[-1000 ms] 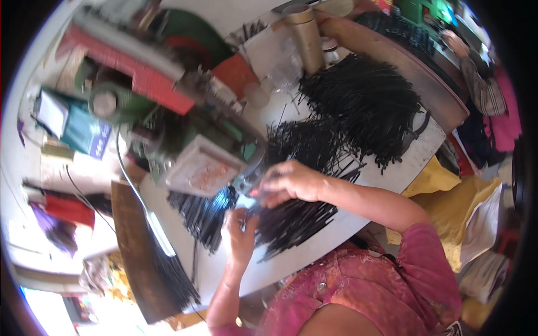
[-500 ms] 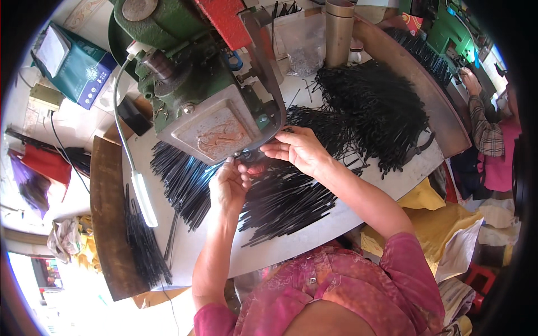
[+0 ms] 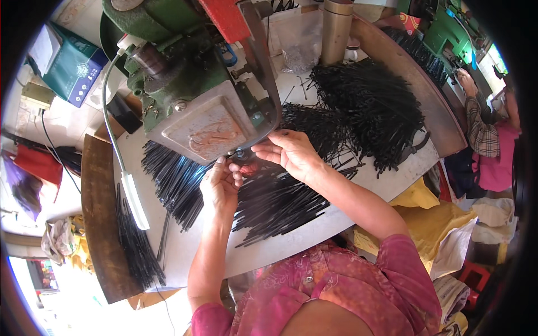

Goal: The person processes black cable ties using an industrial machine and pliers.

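Note:
A green machine (image 3: 174, 84) with a grey metal front plate (image 3: 207, 131) stands over the table, and both my hands are close under its lower edge. My left hand (image 3: 220, 185) is closed, thumb and fingertips drawn together just below the plate. To its right, my right hand (image 3: 294, 157) has its fingers bent together beside the machine's curved metal arm (image 3: 272, 84). Whatever lies between the fingertips of either hand is too small or hidden to name. A small red part (image 3: 248, 168) shows between the hands. Thin black rods lie in a left bundle (image 3: 174, 182) and a right bundle (image 3: 280, 210) below.
A large heap of black strips (image 3: 370, 109) lies at the right, near a metal flask (image 3: 337, 33) and a clear bag (image 3: 300, 45). A lit lamp (image 3: 135, 201) hangs at left beside the brown table rim (image 3: 101, 224). Another person's plaid sleeve (image 3: 483, 131) shows far right.
The whole scene has shifted slightly left in the picture. Both hands stay under the machine's plate, with little visible change in their grip.

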